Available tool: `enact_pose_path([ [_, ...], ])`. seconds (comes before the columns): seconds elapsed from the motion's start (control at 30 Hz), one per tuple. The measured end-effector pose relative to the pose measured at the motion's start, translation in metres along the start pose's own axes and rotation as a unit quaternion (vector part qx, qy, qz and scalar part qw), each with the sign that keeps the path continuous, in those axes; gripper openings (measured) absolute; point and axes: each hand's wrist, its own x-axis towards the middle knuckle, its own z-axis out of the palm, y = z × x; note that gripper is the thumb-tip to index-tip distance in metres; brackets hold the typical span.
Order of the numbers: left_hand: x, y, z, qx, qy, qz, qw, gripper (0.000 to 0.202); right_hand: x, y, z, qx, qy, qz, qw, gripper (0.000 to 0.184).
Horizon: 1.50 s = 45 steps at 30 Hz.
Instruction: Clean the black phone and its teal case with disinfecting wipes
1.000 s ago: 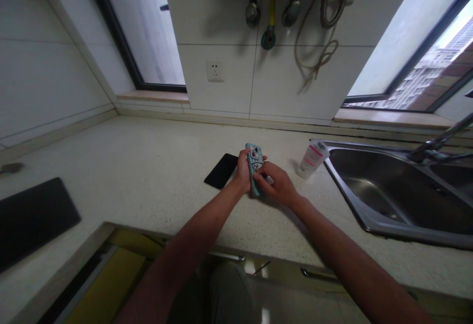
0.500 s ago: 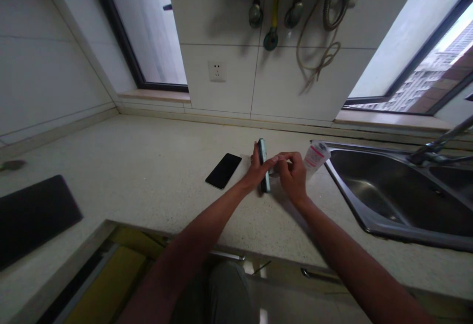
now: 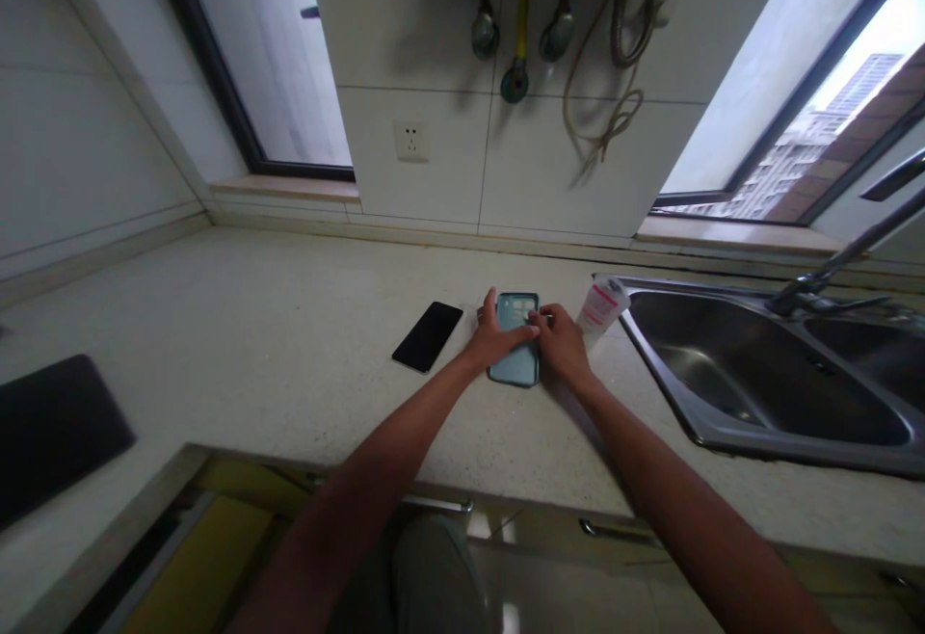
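A light blue phone case (image 3: pixel 515 365) lies or is held just over the counter, its hollow inner side and camera cutout facing up. My left hand (image 3: pixel 494 335) grips it from the left, thumb stretched across the inside. At its upper right edge is my right hand (image 3: pixel 562 337), fingers bent in a pinch close to the left thumb; whatever sits between those fingertips is too small to make out. Left of the hands a black smartphone (image 3: pixel 428 336) rests screen up. Just beyond my right hand stands a clear plastic cup (image 3: pixel 604 303) with pink print.
A steel sink (image 3: pixel 672 412) with a faucet (image 3: pixel 809 289) is set into the counter (image 3: pixel 289 355) on the right. At the far left lies a dark flat panel (image 3: pixel 62 432). Hoses and a wall socket (image 3: pixel 411 142) are on the tiled wall. An open drawer (image 3: pixel 195 557) is below left.
The phone case has turned from edge-on to showing its inner side upward. Both hands stay at it, and the camera view has shifted slightly.
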Motion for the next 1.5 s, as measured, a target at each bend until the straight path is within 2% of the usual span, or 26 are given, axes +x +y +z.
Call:
enact_pose_path([
  [0.1,0.004,-0.004,-0.001,0.088,0.017,0.072,0.993,0.089,0.000,-0.001,-0.005,-0.143,-0.043,0.006,0.989,0.032],
  [0.17,0.008,-0.006,-0.003,0.134,0.034,0.072,0.988,0.072,0.000,-0.002,-0.007,-0.207,-0.077,0.002,0.975,0.033],
  [0.27,0.013,-0.006,-0.009,0.228,0.057,0.071,0.969,0.054,0.000,-0.003,-0.009,-0.269,-0.109,0.002,0.957,0.033],
  [0.37,0.011,0.000,-0.015,0.330,0.070,0.114,0.934,0.037,-0.001,-0.002,-0.011,-0.298,-0.117,0.003,0.947,0.031],
  [0.4,0.009,0.003,-0.018,0.371,0.070,0.131,0.917,0.034,-0.001,-0.002,-0.011,-0.301,-0.116,0.005,0.946,0.031],
  [0.47,0.004,0.012,-0.023,0.497,0.080,0.150,0.851,0.035,-0.003,-0.002,-0.013,-0.299,-0.106,0.005,0.948,0.032],
  [0.53,-0.001,0.021,-0.031,0.604,0.112,0.132,0.778,0.039,-0.004,-0.003,-0.015,-0.292,-0.086,-0.001,0.953,0.035],
  [0.6,-0.004,0.029,-0.040,0.669,0.152,0.108,0.719,0.049,-0.007,-0.006,-0.016,-0.281,-0.069,-0.012,0.957,0.035],
  [0.63,-0.004,0.032,-0.046,0.688,0.165,0.080,0.702,0.055,-0.009,-0.007,-0.017,-0.272,-0.066,-0.018,0.960,0.033],
  [0.67,-0.003,0.035,-0.051,0.697,0.163,0.039,0.697,0.059,-0.010,-0.009,-0.017,-0.264,-0.066,-0.026,0.962,0.031],
  [0.73,-0.002,0.039,-0.059,0.691,0.142,-0.024,0.708,0.061,-0.015,-0.010,-0.016,-0.251,-0.067,-0.040,0.965,0.029],
  [0.8,0.001,0.040,-0.064,0.698,0.135,-0.027,0.703,0.057,-0.019,-0.009,-0.013,-0.249,-0.066,-0.056,0.964,0.030],
  [0.9,0.006,0.039,-0.067,0.702,0.152,-0.012,0.695,0.047,-0.024,-0.004,-0.008,-0.247,-0.069,-0.078,0.963,0.030],
  [1.03,0.010,0.035,-0.068,0.689,0.173,-0.002,0.703,0.053,-0.025,0.002,-0.004,-0.223,-0.074,-0.073,0.969,0.032],
  [1.17,0.009,0.033,-0.068,0.662,0.185,-0.002,0.726,0.063,-0.024,0.006,-0.005,-0.204,-0.073,-0.060,0.974,0.035],
  [1.37,0.009,0.030,-0.067,0.614,0.155,-0.015,0.774,0.071,-0.026,0.010,-0.002,-0.174,-0.062,-0.066,0.981,0.040],
  [1.5,0.012,0.031,-0.073,0.569,0.149,-0.012,0.809,0.085,-0.028,0.011,0.001,-0.152,-0.051,-0.066,0.985,0.040],
])
